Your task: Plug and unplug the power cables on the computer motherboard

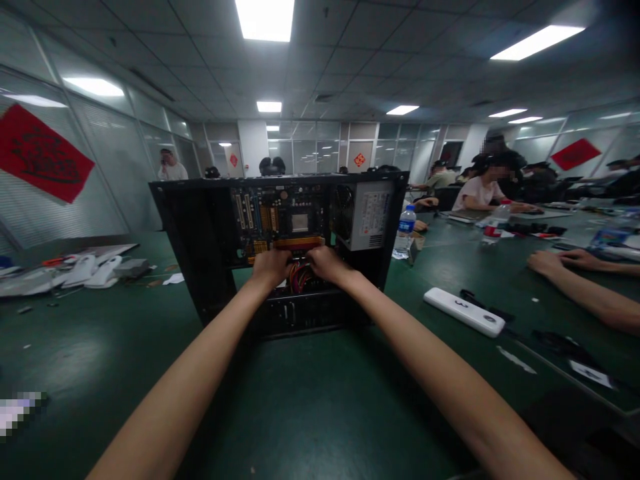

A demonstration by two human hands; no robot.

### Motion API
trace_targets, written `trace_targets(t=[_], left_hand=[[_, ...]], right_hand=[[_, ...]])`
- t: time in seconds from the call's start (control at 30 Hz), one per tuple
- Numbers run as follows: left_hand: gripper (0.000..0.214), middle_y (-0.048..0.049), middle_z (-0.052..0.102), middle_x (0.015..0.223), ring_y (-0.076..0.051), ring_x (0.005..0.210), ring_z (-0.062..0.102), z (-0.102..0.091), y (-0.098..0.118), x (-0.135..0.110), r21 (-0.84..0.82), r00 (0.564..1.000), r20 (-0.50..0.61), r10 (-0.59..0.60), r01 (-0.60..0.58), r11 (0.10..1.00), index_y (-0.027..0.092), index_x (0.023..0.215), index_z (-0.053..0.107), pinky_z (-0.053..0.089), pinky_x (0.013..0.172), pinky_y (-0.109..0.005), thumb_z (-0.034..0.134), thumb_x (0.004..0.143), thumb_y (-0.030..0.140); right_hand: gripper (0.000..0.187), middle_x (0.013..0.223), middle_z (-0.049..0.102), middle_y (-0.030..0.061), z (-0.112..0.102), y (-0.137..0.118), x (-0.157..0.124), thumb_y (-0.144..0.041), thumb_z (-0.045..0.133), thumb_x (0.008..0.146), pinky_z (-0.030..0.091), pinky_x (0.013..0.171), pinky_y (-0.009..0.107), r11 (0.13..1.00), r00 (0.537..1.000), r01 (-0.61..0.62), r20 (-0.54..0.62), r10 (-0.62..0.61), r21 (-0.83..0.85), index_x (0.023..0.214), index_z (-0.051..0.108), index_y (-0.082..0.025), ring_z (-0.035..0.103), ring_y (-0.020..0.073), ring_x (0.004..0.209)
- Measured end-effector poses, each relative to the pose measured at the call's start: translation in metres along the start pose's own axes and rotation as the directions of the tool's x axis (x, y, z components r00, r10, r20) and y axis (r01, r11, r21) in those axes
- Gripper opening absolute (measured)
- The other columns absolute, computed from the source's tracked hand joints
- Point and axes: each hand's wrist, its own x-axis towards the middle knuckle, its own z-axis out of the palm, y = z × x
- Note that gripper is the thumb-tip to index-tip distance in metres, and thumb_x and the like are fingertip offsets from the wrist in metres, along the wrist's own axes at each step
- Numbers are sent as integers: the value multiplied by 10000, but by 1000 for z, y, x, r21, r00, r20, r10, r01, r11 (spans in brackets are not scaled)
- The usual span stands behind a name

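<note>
Light comes from the white rectangular ceiling panels [265, 19] overhead, the nearest ones blown out to pure glare. Below them the room is dim: the dark green table top [310, 400] picks up only soft, dull reflections, and the inside of the open black metal computer case [200, 233] sinks into shadow. The wide lens bends ceiling lines and walls at the left and right edges. Far figures look soft, some pixelated.

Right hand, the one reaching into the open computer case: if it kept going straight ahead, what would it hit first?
Probably the motherboard: the right hand points forward into the computer case, above the coloured cable bundle. Depth is hard to judge.
</note>
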Motion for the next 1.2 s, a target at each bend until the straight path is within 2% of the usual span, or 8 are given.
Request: trace_targets(t=[0.17,0.33,0.57,0.7,0.97,1.2], left_hand=[[339,-100,743,1082,-300,1007,688,3,-3,-2,-51,1000,7,9,-9,999,267,1164,704,523,818,-369,523,901,381],[378,-61,744,1109,-255,1013,691,6,-6,-7,-107,1000,6,27,-26,994,294,1186,695,516,813,-321,407,968,405],[411,-119,746,1054,-292,990,693,3,0,-3,-71,999,21,32,-31,997,262,1123,732,507,800,-353,382,978,421],[405,-134,745,1045,-298,988,694,1,1,-2,-46,999,29,40,-38,998,247,1100,741,506,801,-360,390,972,405],[439,-146,745,1012,-301,965,697,-1,3,-1,9,998,57,38,-38,999,226,1049,751,501,799,-360,361,971,412],[426,-166,745,1006,-314,951,702,-2,3,0,36,998,59,36,-38,999,206,1017,753,503,798,-376,377,969,402]], right_hand=[[284,1033,723,156,-5,-2,0,-140,462,919,461,861,290,999,1000,-28,11,28,-36,1005,731,-107,664,249,1016],[304,1045,724,154,-8,-3,-2,-126,454,914,464,855,283,998,999,-27,23,28,-50,1016,740,-119,665,240,1006],[324,1042,718,162,-11,-4,-4,-112,461,896,463,868,287,996,997,-64,29,65,-61,1053,745,-124,661,252,1020],[334,1057,708,184,-13,-6,-4,-120,453,902,467,869,295,995,996,-65,58,69,-72,1069,743,-114,657,260,1028],[335,1080,705,174,-8,-6,-2,-103,445,905,468,884,300,995,995,-94,42,96,-43,1078,731,-129,649,262,1066],[293,1032,708,196,-11,-9,-2,-86,497,862,483,824,297,990,990,-127,55,131,-60,1033,735,-93,676,274,990]])
